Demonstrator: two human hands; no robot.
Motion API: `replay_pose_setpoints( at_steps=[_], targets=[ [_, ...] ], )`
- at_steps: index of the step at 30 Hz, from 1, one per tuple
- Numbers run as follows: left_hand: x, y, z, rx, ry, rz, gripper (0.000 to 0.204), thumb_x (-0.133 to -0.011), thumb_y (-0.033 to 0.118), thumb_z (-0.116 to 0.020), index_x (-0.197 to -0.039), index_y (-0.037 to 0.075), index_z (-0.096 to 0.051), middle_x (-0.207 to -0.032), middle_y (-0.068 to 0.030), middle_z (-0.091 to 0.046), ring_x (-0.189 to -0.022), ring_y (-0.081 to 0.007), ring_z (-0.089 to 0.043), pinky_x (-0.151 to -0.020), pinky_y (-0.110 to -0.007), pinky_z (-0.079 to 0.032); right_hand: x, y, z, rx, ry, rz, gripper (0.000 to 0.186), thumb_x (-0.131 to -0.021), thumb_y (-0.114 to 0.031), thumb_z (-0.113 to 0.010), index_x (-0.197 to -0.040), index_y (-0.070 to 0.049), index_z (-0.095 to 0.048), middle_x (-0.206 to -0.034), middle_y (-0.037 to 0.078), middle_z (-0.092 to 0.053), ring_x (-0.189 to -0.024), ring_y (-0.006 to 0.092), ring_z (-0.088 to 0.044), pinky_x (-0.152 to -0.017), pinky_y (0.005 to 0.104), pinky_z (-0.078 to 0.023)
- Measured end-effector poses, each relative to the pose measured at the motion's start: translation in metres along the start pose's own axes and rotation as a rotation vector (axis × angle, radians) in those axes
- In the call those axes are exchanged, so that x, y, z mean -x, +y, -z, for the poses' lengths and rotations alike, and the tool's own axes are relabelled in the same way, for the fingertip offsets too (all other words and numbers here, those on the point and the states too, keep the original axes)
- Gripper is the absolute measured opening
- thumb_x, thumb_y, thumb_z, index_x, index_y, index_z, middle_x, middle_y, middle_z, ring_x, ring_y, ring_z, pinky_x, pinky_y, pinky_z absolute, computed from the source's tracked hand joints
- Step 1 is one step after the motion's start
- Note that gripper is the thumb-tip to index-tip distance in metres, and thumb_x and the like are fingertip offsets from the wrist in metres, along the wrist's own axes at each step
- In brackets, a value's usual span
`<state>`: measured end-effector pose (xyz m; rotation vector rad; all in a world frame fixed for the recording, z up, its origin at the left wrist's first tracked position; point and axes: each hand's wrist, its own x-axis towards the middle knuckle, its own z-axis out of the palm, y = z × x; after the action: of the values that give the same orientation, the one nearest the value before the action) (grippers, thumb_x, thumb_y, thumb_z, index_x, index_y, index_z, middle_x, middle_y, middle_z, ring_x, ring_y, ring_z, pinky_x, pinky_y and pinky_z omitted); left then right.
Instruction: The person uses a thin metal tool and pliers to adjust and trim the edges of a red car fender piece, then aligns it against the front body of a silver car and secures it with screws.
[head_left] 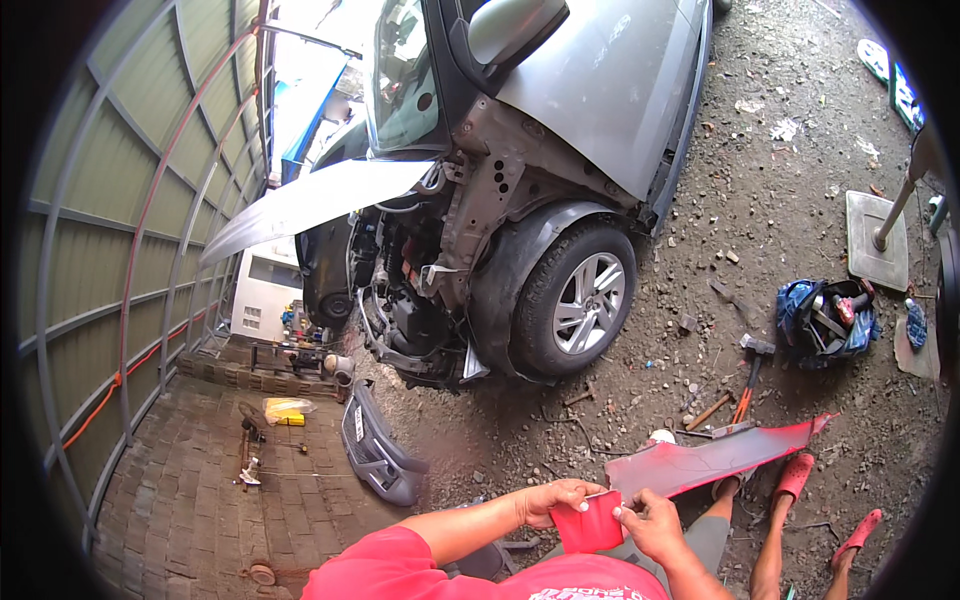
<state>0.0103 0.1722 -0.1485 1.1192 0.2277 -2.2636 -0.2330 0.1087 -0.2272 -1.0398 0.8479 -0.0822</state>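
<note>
My left hand and my right hand pinch a small, square red sheet between them in front of my red shirt. The left fingers grip its upper edge, and the right thumb and fingers close on its right side. Whether it is cloth or paper I cannot tell. Just beyond my hands lies a long, narrow car fender panel, grey with a reddish tint and a red pointed end.
A grey car with its front stripped stands ahead, its wheel showing. A sledgehammer and a tool bag lie on the gravel at right. A removed bumper sits left. Another person's legs in red clogs are at lower right.
</note>
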Motion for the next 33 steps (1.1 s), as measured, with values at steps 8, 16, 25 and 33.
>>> replay_pose_setpoints(
  at_steps=[8, 16, 25, 33],
  targets=[
    [-0.003, 0.004, 0.000, -0.041, -0.065, 0.007, 0.079, -0.090, 0.019, -0.080, -0.156, -0.008, -0.045, -0.143, -0.0167, -0.067, -0.131, -0.0239, -0.068, -0.118, -0.042, -0.051, -0.024, -0.008, 0.036, 0.091, -0.394, -0.025, 0.037, -0.103, -0.037, -0.074, -0.106, -0.001, -0.071, -0.084, 0.005, -0.072, -0.077, 0.0187, -0.067, -0.071, 0.0401, -0.055],
    [-0.011, -0.004, 0.030, -0.078, -0.062, 0.022, 0.069, -0.090, 0.019, -0.077, -0.151, -0.004, -0.052, -0.140, -0.0152, -0.070, -0.124, -0.0224, -0.072, -0.115, -0.041, -0.053, -0.040, 0.026, 0.019, -0.293, -0.438, -0.255, 0.024, -0.108, -0.027, -0.068, -0.095, -0.007, -0.069, -0.076, -0.002, -0.062, -0.062, 0.0088, -0.052, -0.056, 0.0262, -0.038],
    [-0.009, -0.013, 0.051, -0.112, -0.039, 0.003, 0.076, -0.089, 0.026, -0.080, -0.153, -0.004, -0.051, -0.140, -0.0137, -0.070, -0.124, -0.0215, -0.071, -0.114, -0.040, -0.053, -0.052, 0.020, 0.026, -0.206, -0.189, -0.248, 0.025, -0.102, -0.021, -0.065, -0.090, 0.000, -0.073, -0.074, 0.007, -0.071, -0.055, 0.0141, -0.058, -0.052, 0.0302, -0.046],
    [0.002, -0.006, 0.045, -0.020, -0.043, 0.036, 0.058, -0.093, 0.017, -0.071, -0.146, -0.005, -0.059, -0.141, -0.0172, -0.071, -0.128, -0.0247, -0.070, -0.117, -0.042, -0.052, -0.029, 0.012, -0.003, 0.147, -0.119, 0.050, 0.027, -0.098, -0.022, -0.080, -0.118, -0.003, -0.079, -0.071, 0.001, -0.069, -0.056, 0.0085, -0.059, -0.051, 0.0331, -0.049]
  ],
)
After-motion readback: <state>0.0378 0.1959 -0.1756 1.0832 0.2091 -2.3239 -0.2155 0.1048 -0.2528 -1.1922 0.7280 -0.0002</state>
